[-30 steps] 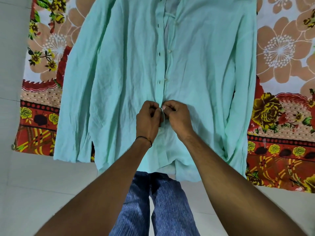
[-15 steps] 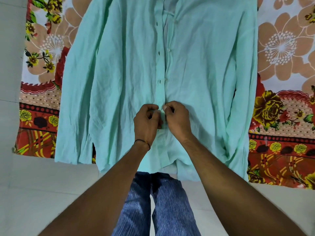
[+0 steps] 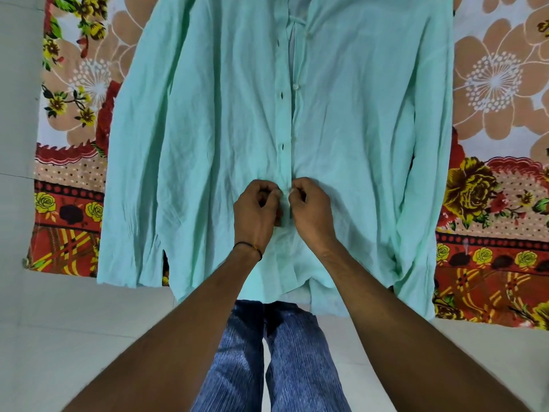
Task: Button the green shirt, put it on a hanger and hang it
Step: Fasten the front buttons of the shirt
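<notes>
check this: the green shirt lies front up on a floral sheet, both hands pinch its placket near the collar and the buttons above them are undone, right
One slip. The head view shows the left hand and right hand pinching the placket low on the green shirt, towards the hem, not near the collar. The floral sheet and undone buttons are right.

1 green shirt, 2 hands: L hand & R hand, 1 floral sheet, 1 wristband, 3 unfastened buttonholes vis., 2 loose buttons, 2 legs w/ blue trousers
</notes>
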